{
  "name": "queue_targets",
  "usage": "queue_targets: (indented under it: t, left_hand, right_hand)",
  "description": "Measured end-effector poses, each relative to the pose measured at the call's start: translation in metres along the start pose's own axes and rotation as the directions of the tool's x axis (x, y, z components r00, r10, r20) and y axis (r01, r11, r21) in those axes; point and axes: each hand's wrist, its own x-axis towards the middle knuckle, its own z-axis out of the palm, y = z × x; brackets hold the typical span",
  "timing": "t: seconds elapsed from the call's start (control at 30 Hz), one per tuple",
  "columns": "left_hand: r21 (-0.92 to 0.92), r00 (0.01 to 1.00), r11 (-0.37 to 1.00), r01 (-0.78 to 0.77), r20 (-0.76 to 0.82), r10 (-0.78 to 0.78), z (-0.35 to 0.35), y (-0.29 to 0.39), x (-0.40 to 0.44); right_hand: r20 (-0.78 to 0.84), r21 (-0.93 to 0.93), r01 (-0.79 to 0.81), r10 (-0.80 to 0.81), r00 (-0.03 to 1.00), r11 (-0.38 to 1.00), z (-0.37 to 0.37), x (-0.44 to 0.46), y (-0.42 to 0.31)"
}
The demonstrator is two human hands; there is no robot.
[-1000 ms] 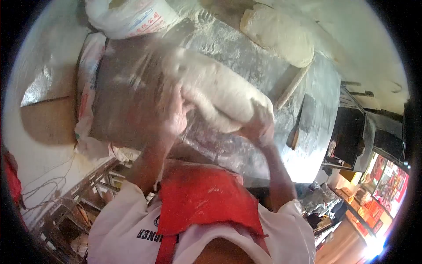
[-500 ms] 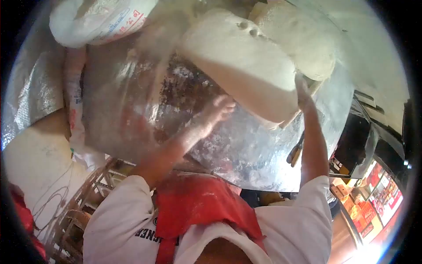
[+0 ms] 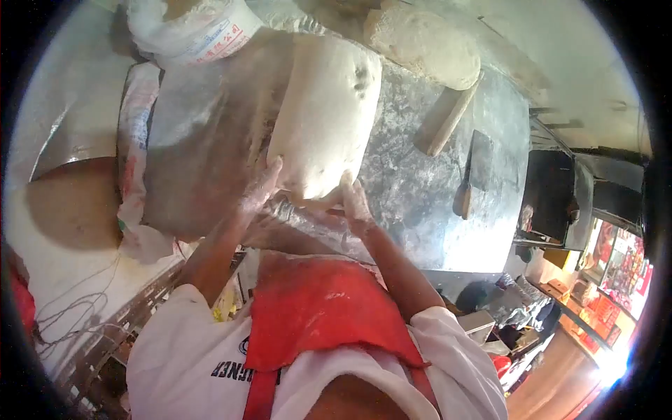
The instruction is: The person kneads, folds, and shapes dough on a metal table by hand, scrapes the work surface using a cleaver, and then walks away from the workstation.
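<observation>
A long, thick slab of pale dough (image 3: 325, 112) lies lengthwise on the floured metal worktop (image 3: 413, 203), its near end toward me. My left hand (image 3: 260, 187) holds the left corner of that near end, thumb along the side. At the right corner my right hand (image 3: 355, 203) grips the dough, with some fingers hidden beneath the edge. Several small dents mark the dough's upper right part.
A second dough mass (image 3: 423, 45) lies at the back, beside a wooden rolling pin (image 3: 455, 115). A wide-bladed tool (image 3: 478, 164) rests to the right. An open white flour sack (image 3: 203, 31) stands at the back left, near a crumpled bag (image 3: 134, 140).
The dough has swung from the right to the middle, now pointing away from me. My left hand, free half a second ago, has taken its near end; my right hand has moved left.
</observation>
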Motion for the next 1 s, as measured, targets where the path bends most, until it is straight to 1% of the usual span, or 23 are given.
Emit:
queue_targets:
  t: [0.03, 0.07, 0.1, 0.13, 0.17, 0.2, 0.23, 0.27, 0.3, 0.37, 0.4, 0.43, 0.47, 0.5, 0.53, 0.6, 0.63, 0.67, 0.77, 0.87, 0.9, 0.93, 1.0]
  left_hand:
    - [0.229, 0.979, 0.973, 0.034, -0.206, 0.014, -0.009, -0.011, 0.006]
    - [0.234, 0.977, 0.972, 0.034, -0.212, 0.016, -0.009, 0.0, -0.003]
    - [0.389, 0.965, 0.915, -0.11, -0.18, 0.192, -0.007, 0.01, -0.013]
    - [0.526, 0.927, 0.815, -0.244, -0.121, 0.356, -0.003, 0.023, -0.023]
    - [0.522, 0.927, 0.818, -0.241, -0.125, 0.353, -0.002, 0.036, -0.027]
    - [0.665, 0.894, 0.686, -0.294, -0.062, 0.443, -0.003, 0.053, -0.025]
    - [0.783, 0.858, 0.526, -0.331, 0.018, 0.513, -0.003, 0.066, -0.016]
    - [0.804, 0.773, 0.404, -0.436, 0.104, 0.626, 0.0, 0.079, 0.003]
    - [0.806, 0.671, 0.27, -0.526, 0.198, 0.715, 0.01, 0.09, 0.023]
    - [0.806, 0.417, -0.158, -0.57, 0.449, 0.79, 0.052, 0.147, 0.018]
    - [0.799, 0.412, -0.244, -0.55, 0.513, 0.753, 0.073, 0.159, 0.034]
    - [0.818, 0.494, -0.276, -0.505, 0.536, 0.684, 0.095, 0.158, 0.048]
    - [0.831, 0.557, -0.291, -0.475, 0.54, 0.631, 0.109, 0.154, 0.059]
    - [0.836, 0.585, -0.289, -0.467, 0.537, 0.608, 0.114, 0.146, 0.067]
    - [0.836, 0.603, -0.285, -0.469, 0.539, 0.588, 0.115, 0.139, 0.072]
    - [0.828, 0.625, -0.281, -0.485, 0.553, 0.552, 0.115, 0.129, 0.086]
    - [0.825, 0.638, -0.291, -0.484, 0.561, 0.528, 0.117, 0.128, 0.095]
    - [0.82, 0.654, -0.325, -0.472, 0.572, 0.494, 0.121, 0.129, 0.105]
    - [0.801, 0.686, -0.462, -0.38, 0.58, 0.44, 0.136, 0.131, 0.127]
    - [0.813, 0.692, -0.35, -0.464, 0.58, 0.43, 0.135, 0.145, 0.121]
    - [0.815, 0.701, -0.31, -0.49, 0.58, 0.416, 0.134, 0.15, 0.115]
    - [0.813, 0.704, -0.277, -0.512, 0.582, 0.408, 0.131, 0.152, 0.106]
    - [0.806, 0.675, -0.24, -0.542, 0.587, 0.447, 0.12, 0.138, 0.08]
  right_hand:
    - [0.008, 0.139, -0.005, 0.004, 1.0, 0.99, 0.015, -0.027, -0.016]
    - [0.014, 0.144, -0.004, 0.002, 1.0, 0.99, 0.012, -0.027, -0.014]
    - [0.118, 0.104, -0.025, 0.012, 0.993, 0.994, -0.002, -0.026, -0.012]
    - [0.22, 0.059, -0.042, 0.028, 0.975, 0.997, -0.018, -0.027, -0.014]
    - [0.208, -0.103, -0.058, 0.078, 0.975, 0.993, -0.028, -0.032, -0.037]
    - [0.128, -0.316, 0.035, 0.006, 0.992, 0.948, -0.034, -0.044, -0.071]
    - [0.065, -0.516, 0.103, -0.081, 0.995, 0.85, -0.04, -0.047, -0.098]
    - [0.011, -0.602, 0.284, -0.347, 0.938, 0.746, -0.057, -0.021, -0.104]
    - [-0.017, -0.69, 0.415, -0.587, 0.81, 0.593, -0.068, 0.006, -0.108]
    - [-0.018, -0.676, 0.465, -0.644, 0.765, 0.571, -0.035, -0.012, -0.19]
    - [0.0, -0.801, 0.411, -0.687, 0.727, 0.435, -0.017, -0.006, -0.207]
    - [0.032, -0.896, 0.339, -0.72, 0.693, 0.286, -0.001, 0.001, -0.219]
    - [0.271, -0.719, 0.594, -0.642, 0.717, 0.361, 0.007, -0.001, -0.229]
    - [0.254, -0.779, 0.604, -0.796, 0.549, 0.168, 0.017, 0.022, -0.205]
    - [0.26, -0.826, 0.563, -0.903, 0.341, -0.025, 0.025, 0.051, -0.177]
    - [0.277, -0.751, 0.66, -0.911, 0.305, -0.007, 0.011, 0.084, -0.162]
    - [0.275, -0.751, 0.66, -0.92, 0.281, -0.023, 0.005, 0.095, -0.163]
    - [0.269, -0.751, 0.66, -0.917, 0.295, -0.008, 0.001, 0.109, -0.164]
    - [0.287, -0.751, 0.656, -0.93, 0.229, -0.07, -0.012, 0.118, -0.165]
    - [0.285, -0.754, 0.652, -0.933, 0.218, -0.077, -0.015, 0.118, -0.169]
    - [0.286, -0.79, 0.608, -0.926, 0.246, -0.082, -0.013, 0.111, -0.168]
    - [0.291, -0.773, 0.631, -0.919, 0.268, -0.061, -0.011, 0.103, -0.17]
    - [0.22, -0.664, 0.742, -0.924, 0.312, 0.092, -0.003, 0.085, -0.159]
